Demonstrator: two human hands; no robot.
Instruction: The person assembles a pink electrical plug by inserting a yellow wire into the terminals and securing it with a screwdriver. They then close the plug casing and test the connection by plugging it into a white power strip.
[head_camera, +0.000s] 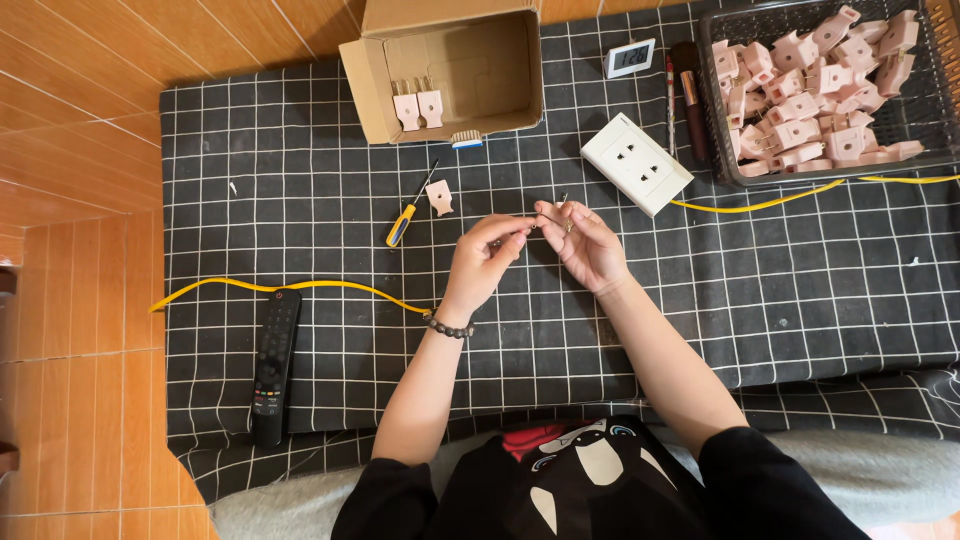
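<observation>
Nearest, a black remote (274, 366) is laid on the checked cloth (780, 290). Mid-cloth, a tiny metal part (548, 222) is pinched between the left hand (483, 262) and right hand (587, 245), fingers curled tight; its axis runs roughly left-right. Farther off, a screwdriver (409, 212), cardboard box (445, 70).

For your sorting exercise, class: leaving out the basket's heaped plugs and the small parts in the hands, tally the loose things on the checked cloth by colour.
Pink: 3, two plugs in the cardboard box and one plug half
Yellow: 2, cable, screwdriver
White: 2, socket block, small clock
Black: 1, remote
Total: 8
</observation>
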